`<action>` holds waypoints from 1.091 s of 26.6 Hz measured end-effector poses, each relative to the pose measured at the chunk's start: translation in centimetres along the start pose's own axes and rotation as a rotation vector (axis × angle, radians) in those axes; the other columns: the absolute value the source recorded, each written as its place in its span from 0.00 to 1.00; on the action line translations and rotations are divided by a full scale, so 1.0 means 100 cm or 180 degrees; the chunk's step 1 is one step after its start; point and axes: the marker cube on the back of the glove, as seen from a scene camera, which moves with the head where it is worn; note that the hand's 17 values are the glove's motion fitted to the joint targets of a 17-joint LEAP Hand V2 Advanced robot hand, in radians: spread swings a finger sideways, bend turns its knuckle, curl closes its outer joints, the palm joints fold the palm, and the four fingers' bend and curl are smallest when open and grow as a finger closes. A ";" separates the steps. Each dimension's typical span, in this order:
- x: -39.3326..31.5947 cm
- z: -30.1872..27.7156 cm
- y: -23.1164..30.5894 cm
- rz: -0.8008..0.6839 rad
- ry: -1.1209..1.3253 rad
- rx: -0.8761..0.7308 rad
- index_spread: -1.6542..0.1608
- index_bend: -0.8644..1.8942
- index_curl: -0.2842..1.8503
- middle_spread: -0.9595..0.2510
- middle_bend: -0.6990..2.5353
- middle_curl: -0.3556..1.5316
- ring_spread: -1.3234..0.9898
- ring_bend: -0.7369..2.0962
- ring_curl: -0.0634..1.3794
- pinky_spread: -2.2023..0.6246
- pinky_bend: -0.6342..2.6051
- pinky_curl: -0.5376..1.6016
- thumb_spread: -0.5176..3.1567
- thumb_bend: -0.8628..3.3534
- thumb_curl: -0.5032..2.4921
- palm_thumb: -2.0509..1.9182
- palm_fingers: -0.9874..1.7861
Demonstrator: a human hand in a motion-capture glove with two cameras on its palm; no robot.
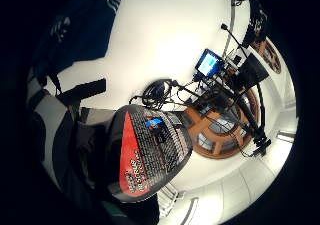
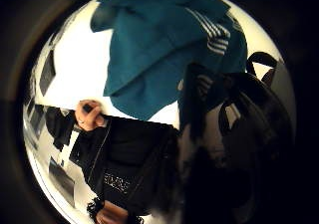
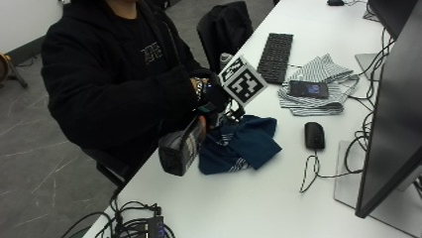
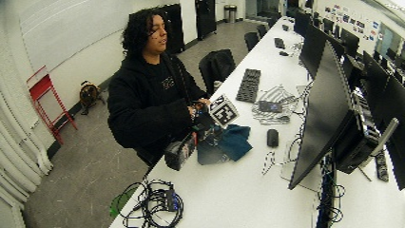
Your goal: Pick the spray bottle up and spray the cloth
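- Setting: an office or computer lab.
- Worktop: long and white, running the length of the room.
- Monitors: several dark screens in a row along the worktop.
- Keyboard and mouse: black, lying on the worktop.
- Cables: tangled bundle at the near end.
- Chair: dark, drawn up to the worktop.
- Floor: grey.

White counter, long, runs toward 12 o'clock in outside view. On it: teal cloth at center near the front edge; black mouse at 3 o'clock of cloth, cable trailing to 6; striped cloth w/ phone on top at 1 o'clock; black keyboard at 12; monitor base at 4; cable bundle at 7.
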 end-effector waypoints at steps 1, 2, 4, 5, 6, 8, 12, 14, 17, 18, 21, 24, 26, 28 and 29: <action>-0.002 -0.010 0.001 -0.0070 -0.0071 0.0118 0.76 0.41 0.41 0.63 0.42 0.48 0.47 0.51 0.37 0.67 0.35 0.44 0.28 0.20 0.43 0.75 0.85; -0.005 -0.021 0.002 -0.0153 -0.0158 0.0254 0.76 0.41 0.41 0.63 0.42 0.48 0.47 0.50 0.37 0.67 0.35 0.44 0.28 0.20 0.43 0.75 0.85; -0.011 -0.046 0.003 -0.0331 -0.0357 0.0594 0.76 0.41 0.41 0.63 0.42 0.48 0.47 0.51 0.37 0.67 0.35 0.44 0.28 0.20 0.43 0.75 0.85; -0.015 -0.060 0.003 -0.0413 -0.0456 0.0799 0.76 0.41 0.41 0.63 0.42 0.48 0.47 0.51 0.37 0.67 0.34 0.44 0.28 0.20 0.43 0.75 0.85; -0.020 -0.073 0.003 -0.0487 -0.0550 0.1020 0.76 0.41 0.41 0.63 0.42 0.48 0.47 0.51 0.37 0.67 0.34 0.44 0.28 0.20 0.43 0.75 0.85; -0.030 -0.100 0.001 -0.0625 -0.0748 0.1467 0.76 0.41 0.41 0.63 0.42 0.48 0.47 0.51 0.37 0.67 0.34 0.44 0.28 0.20 0.43 0.75 0.85; -0.052 -0.149 -0.007 -0.1038 -0.1395 0.2216 0.76 0.41 0.41 0.63 0.42 0.48 0.47 0.51 0.37 0.67 0.34 0.44 0.28 0.20 0.44 0.75 0.85; -0.066 -0.167 -0.015 -0.1290 -0.1782 0.2439 0.76 0.41 0.41 0.63 0.42 0.48 0.47 0.51 0.37 0.67 0.34 0.44 0.28 0.20 0.44 0.75 0.85; -0.088 -0.186 -0.030 -0.1624 -0.2404 0.2637 0.76 0.41 0.41 0.63 0.42 0.48 0.47 0.51 0.37 0.67 0.34 0.44 0.28 0.20 0.44 0.75 0.85; -0.094 -0.190 -0.034 -0.1716 -0.2632 0.2685 0.76 0.41 0.41 0.63 0.42 0.48 0.47 0.51 0.37 0.67 0.34 0.44 0.28 0.20 0.44 0.75 0.85; -0.105 -0.198 -0.049 -0.1788 -0.3361 0.2890 0.76 0.40 0.42 0.63 0.42 0.48 0.48 0.51 0.37 0.67 0.34 0.44 0.29 0.20 0.44 0.75 0.85; -0.108 -0.201 -0.081 -0.1368 -0.3925 0.3401 0.76 0.40 0.42 0.63 0.42 0.48 0.48 0.51 0.37 0.67 0.34 0.44 0.29 0.20 0.44 0.75 0.85; -0.115 -0.198 -0.102 -0.1142 -0.4074 0.3675 0.76 0.40 0.42 0.63 0.42 0.48 0.48 0.51 0.37 0.67 0.34 0.44 0.29 0.20 0.44 0.75 0.85; -0.122 -0.194 -0.111 -0.1101 -0.4142 0.3805 0.76 0.40 0.42 0.63 0.42 0.49 0.48 0.51 0.37 0.67 0.34 0.44 0.29 0.20 0.44 0.75 0.85; -0.124 -0.194 -0.113 -0.1094 -0.4157 0.3860 0.76 0.40 0.42 0.63 0.42 0.49 0.48 0.51 0.37 0.67 0.34 0.45 0.29 0.20 0.44 0.75 0.85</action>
